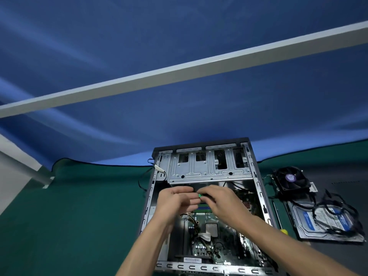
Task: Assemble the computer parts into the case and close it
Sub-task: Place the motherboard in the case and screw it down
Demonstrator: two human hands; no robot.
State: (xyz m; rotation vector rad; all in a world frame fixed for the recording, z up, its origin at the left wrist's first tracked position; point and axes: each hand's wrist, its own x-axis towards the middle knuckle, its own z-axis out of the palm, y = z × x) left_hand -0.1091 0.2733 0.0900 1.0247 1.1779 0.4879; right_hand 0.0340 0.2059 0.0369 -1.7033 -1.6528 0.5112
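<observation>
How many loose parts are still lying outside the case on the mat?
2: a black cooling fan right of the open grey metal case, and a silver hard drive with blue label nearer, under black cables. Others may be out of view.

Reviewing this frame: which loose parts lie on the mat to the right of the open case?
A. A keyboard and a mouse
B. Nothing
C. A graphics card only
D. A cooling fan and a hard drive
D: the cooling fan and, nearer the camera, the hard drive under black cables lie right of the case.

Bare matt metal case (209,172), matt green cloth mat (79,216), glossy-labelled hard drive (326,220)
</observation>
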